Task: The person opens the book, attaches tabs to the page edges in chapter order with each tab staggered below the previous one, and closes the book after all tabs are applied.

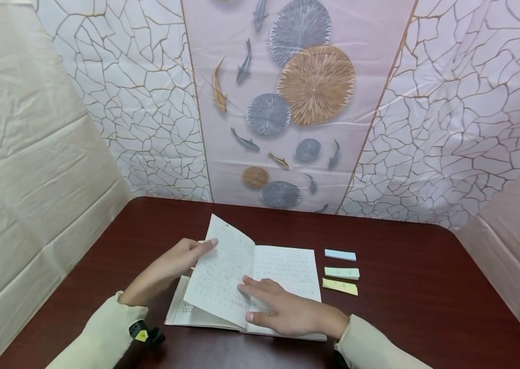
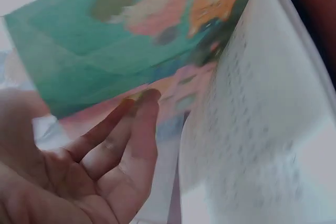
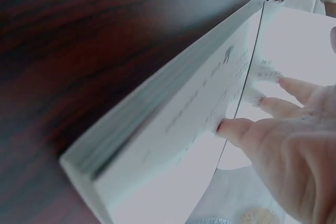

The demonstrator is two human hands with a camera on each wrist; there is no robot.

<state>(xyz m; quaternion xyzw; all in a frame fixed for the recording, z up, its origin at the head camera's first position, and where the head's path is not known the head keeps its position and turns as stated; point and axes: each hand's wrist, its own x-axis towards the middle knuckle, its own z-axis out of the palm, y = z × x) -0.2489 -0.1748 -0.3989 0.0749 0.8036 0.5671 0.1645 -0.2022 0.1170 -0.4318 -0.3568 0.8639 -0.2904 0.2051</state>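
The tabletop (image 1: 407,297) carries an open book (image 1: 285,259) at lower centre; its raised page (image 1: 225,261), long axis running up the frame, leans left. Left-hand (image 1: 181,260) fingers, nearer the free edge, pinch it; right-hand (image 1: 287,310) fingers spread over its inner side.

1. Head view: bright, even light over the worktop (image 1: 407,307), with a soft sheen toward its near edge.
2. Beyond the far edge, the curtain (image 1: 380,169) shows crisply, tinted pinkish toward the far right corner.
3. The open book (image 1: 285,264) looks pale, its print too small to read; shadow lies under the raised leaf (image 1: 230,261).
4. Left wrist view: hazy and low in contrast, the leaf's coloured side blurred.
5. Right wrist view: pages burn out white; a pale reflection glares on dark wood.
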